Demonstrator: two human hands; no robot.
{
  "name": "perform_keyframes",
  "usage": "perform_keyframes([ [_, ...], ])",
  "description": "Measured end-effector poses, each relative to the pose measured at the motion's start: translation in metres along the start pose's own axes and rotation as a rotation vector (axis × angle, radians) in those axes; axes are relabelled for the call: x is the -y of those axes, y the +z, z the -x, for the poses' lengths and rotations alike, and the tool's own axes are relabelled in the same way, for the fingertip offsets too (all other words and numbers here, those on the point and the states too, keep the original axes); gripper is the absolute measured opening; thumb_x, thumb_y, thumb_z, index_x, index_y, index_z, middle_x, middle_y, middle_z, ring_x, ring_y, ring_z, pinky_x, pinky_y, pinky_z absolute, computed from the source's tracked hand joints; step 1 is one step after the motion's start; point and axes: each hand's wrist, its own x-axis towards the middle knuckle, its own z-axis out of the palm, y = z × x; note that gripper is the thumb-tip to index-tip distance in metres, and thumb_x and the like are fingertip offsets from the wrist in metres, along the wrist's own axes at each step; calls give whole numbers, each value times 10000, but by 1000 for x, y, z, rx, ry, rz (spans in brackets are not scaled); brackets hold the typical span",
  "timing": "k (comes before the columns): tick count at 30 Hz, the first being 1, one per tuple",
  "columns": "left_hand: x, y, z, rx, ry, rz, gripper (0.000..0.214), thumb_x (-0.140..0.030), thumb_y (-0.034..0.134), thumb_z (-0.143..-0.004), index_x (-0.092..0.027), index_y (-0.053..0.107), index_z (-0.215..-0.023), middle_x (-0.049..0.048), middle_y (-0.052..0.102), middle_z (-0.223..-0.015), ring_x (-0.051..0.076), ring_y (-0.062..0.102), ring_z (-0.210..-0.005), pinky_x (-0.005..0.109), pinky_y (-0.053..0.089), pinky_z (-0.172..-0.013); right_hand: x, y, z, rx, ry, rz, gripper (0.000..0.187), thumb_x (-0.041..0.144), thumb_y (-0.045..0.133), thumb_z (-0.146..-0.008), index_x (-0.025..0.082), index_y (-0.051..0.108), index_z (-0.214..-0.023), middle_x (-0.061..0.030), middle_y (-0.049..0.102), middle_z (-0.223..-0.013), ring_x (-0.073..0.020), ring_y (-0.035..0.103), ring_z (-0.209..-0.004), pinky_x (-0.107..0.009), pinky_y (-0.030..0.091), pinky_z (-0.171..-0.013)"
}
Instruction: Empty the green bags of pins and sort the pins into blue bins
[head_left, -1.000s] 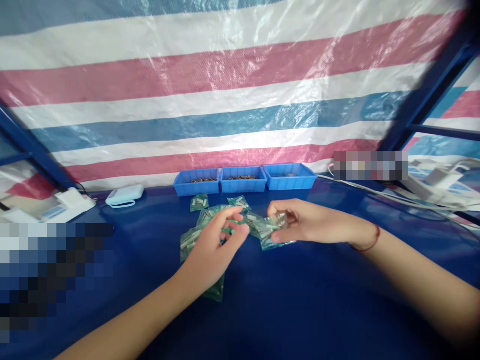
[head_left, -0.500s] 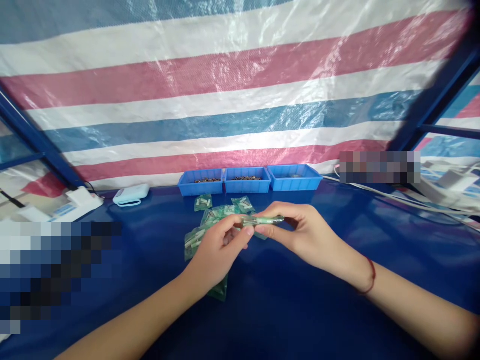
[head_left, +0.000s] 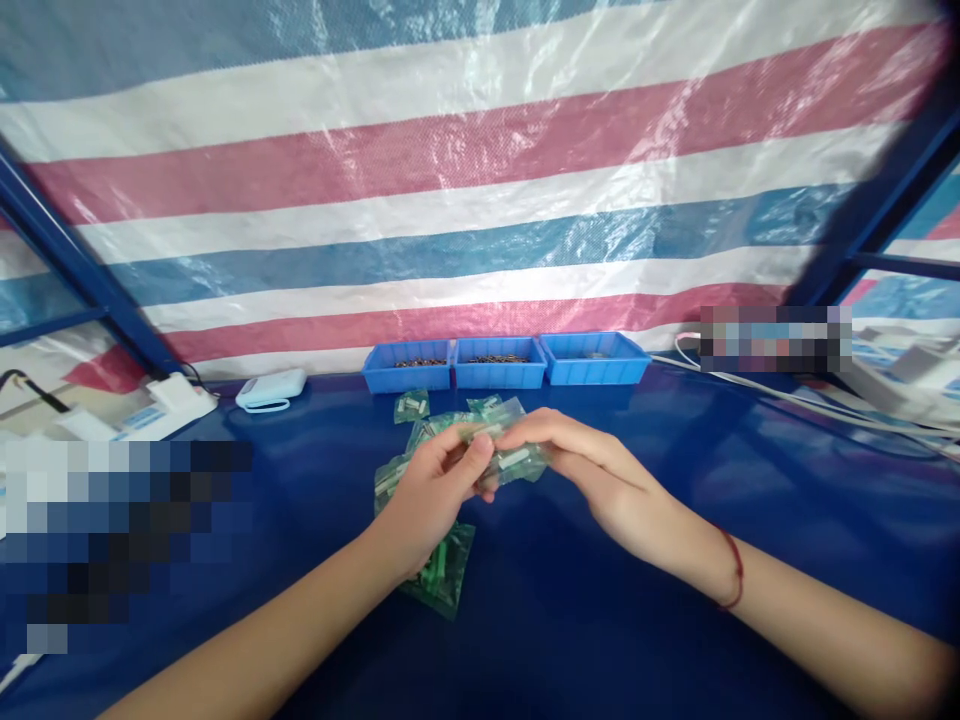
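A small clear greenish plastic bag (head_left: 523,462) with a white piece inside is held up over the table, its flat side turned towards me. My left hand (head_left: 439,490) pinches its left part between thumb and fingers. At the bag's upper right my right hand (head_left: 592,460) has its fingers bent against the plastic; its thumb side is partly hidden behind the bag. Similar filled bags lie under and around my left hand: one bag (head_left: 411,406) near the bins, another bag (head_left: 387,478) beside the wrist, and a darker green bag (head_left: 448,580) below it.
Three blue bins stand in a row at the back: a left bin (head_left: 407,378) and a middle bin (head_left: 500,376) with small brownish metal parts, and a right bin (head_left: 596,373). A light blue device (head_left: 271,388) and a power strip (head_left: 169,410) lie left. Cables (head_left: 757,390) run along the right.
The bag has turned from edge-on to flat towards me. My right hand's fingers have shifted from pinching its right end to its upper edge. The view has shifted slightly.
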Motion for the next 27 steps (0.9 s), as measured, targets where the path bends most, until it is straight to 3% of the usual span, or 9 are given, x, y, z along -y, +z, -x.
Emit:
perform_keyframes([
  [5, -2, -3, -3, -82, 64, -222, 275, -424, 572, -864, -159, 640, -897, 0, 580, -740, 111, 520, -684, 250, 420, -672, 6, 11, 4, -18, -19, 110, 167, 193, 499, -897, 232, 622, -1003, -1, 670, -960, -145, 620, -876, -289, 458, -825],
  [9, -6, -1, -2, -103, 20, -280, 391, -467, 533, -873, -187, 572, -1144, 30, 621, -850, 147, 570, -757, 269, 445, -682, -11, 10, 0, -176, -11, 210, 109, 200, 529, -879, 212, 637, -888, -6, 677, -875, -141, 616, -790, -269, 463, -736],
  [13, -9, -2, -1, -187, -10, -238, 533, -506, 480, -884, -233, 406, -1336, 81, 598, -1066, 166, 579, -854, 280, 463, -681, -52, -25, -19, -571, 100, 306, 174, 315, 553, -862, 197, 639, -956, -52, 675, -941, -172, 611, -784, -281, 471, -656],
  [15, -9, -6, -2, -169, -10, -244, 484, -482, 487, -882, -237, 447, -1298, 75, 600, -1056, 152, 577, -812, 267, 455, -648, -78, -48, -29, -603, 204, 381, 303, 339, 580, -828, 197, 605, -1094, -75, 665, -1012, -191, 608, -804, -303, 482, -656],
  [18, -8, -10, -3, -143, 6, -284, 388, -408, 511, -871, -241, 515, -1221, 47, 618, -972, 130, 564, -720, 248, 424, -591, -107, -71, -33, -460, 379, 520, 508, 337, 627, -763, 190, 534, -1241, -89, 664, -993, -192, 602, -712, -351, 499, -662],
  [20, -8, -13, -4, -132, 25, -309, 345, -347, 526, -855, -234, 546, -1180, 34, 623, -915, 122, 551, -677, 241, 404, -566, -111, -69, -29, -337, 417, 600, 394, 354, 586, -793, 175, 603, -1143, -89, 672, -953, -198, 608, -711, -364, 498, -693],
  [23, -9, -15, -5, -127, 59, -321, 297, -288, 517, -848, -218, 570, -1132, 18, 616, -860, 105, 532, -631, 237, 394, -562, -92, -44, -17, -64, 311, 584, 344, 438, 488, -871, 181, 649, -1034, -83, 674, -1002, -214, 624, -844, -354, 487, -774],
  [25, -10, -15, -5, -133, 60, -328, 281, -287, 513, -853, -211, 574, -1117, 12, 611, -849, 96, 524, -617, 237, 395, -571, -75, -23, -11, 108, 207, 600, 405, 503, 539, -837, 182, 638, -1063, -91, 658, -1045, -236, 606, -933, -375, 469, -826],
  [27, -12, -16, -6, -136, 53, -338, 281, -300, 515, -858, -207, 573, -1117, 11, 611, -848, 95, 523, -616, 237, 396, -577, -61, -8, -8, 188, 159, 644, 390, 509, 597, -796, 175, 646, -990, -95, 654, -992, -253, 590, -938, -393, 456, -822],
])
